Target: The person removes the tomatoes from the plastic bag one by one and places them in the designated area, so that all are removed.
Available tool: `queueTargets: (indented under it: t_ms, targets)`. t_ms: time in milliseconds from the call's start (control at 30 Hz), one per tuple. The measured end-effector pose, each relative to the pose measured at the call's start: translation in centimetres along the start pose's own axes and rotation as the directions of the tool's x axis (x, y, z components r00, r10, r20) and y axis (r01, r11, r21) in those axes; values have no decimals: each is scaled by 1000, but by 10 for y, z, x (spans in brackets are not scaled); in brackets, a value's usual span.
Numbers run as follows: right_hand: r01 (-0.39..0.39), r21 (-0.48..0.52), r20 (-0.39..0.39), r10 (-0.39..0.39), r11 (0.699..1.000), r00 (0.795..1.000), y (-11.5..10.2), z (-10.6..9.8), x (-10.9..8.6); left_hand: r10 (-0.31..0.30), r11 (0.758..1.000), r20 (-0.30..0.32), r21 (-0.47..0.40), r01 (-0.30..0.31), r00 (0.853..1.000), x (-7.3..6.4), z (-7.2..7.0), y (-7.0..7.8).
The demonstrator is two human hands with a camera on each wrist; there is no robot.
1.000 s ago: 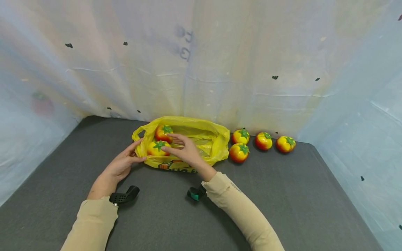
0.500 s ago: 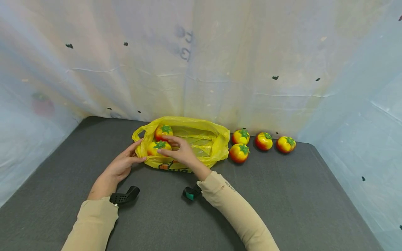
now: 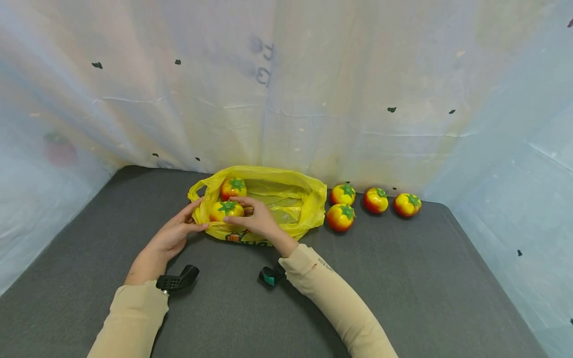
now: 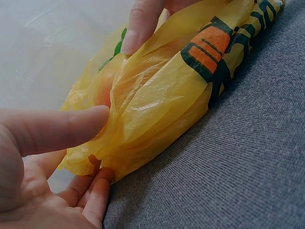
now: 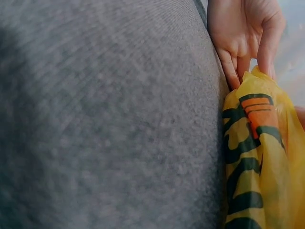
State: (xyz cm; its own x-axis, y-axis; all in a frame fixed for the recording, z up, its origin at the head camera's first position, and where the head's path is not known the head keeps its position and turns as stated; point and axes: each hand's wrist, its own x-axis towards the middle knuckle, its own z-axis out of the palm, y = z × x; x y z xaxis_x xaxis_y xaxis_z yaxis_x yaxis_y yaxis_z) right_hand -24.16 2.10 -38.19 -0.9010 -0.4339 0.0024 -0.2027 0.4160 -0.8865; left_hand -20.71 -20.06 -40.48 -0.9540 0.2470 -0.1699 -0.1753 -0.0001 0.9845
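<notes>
A yellow plastic bag [image 3: 286, 175] lies on the dark table with its mouth spread upward. My left hand [image 3: 172, 236] pinches its left end, thumb on top and fingers underneath, as the left wrist view shows. Inside, at the left, sit two red-and-yellow tomatoes with green leafy tops: a rear tomato [image 3: 227, 190] and a front tomato [image 3: 218, 214]. Reaching in over the front rim, my right hand [image 3: 259, 218] has its thumb and fingers curved round the right side of the front tomato. In the right wrist view, the printed bag side hides that tomato.
Just right of the bag stand two more tomatoes, a back one [image 3: 343, 194] and a nearer one [image 3: 340, 218]. Farther right are another tomato [image 3: 375, 200] and one beside it [image 3: 407, 205]. A pale sheet [image 3: 313, 89] hangs behind the dark table [image 3: 425, 288].
My right hand has shifted slightly left and toward me, its fingers coming from near the rear tomato down round the front one. The left hand and the bag have stayed put.
</notes>
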Motion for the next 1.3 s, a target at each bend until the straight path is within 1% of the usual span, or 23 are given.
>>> queueTargets:
  t_ms: [233, 633, 833, 1300]
  targets:
    - [-10, -18, -1, 10, 1000, 1000, -1, 0, 0, 1, 1000, 1, 5, -1, 1000, 0, 0, 1]
    - [15, -31, -27, -16, 999, 999, -5, -8, -7, 4, 999, -1, 32, -4, 1000, 3, -1, -1]
    - [16, -22, -42, -17, 1000, 999, -7, -15, -13, -7, 1000, -3, 20, 7, 1000, 3, -1, 0]
    - [26, 8, -55, -25, 1000, 998, -5, -34, -27, -2, 1000, 3, 11, 2, 1000, 4, -1, -2]
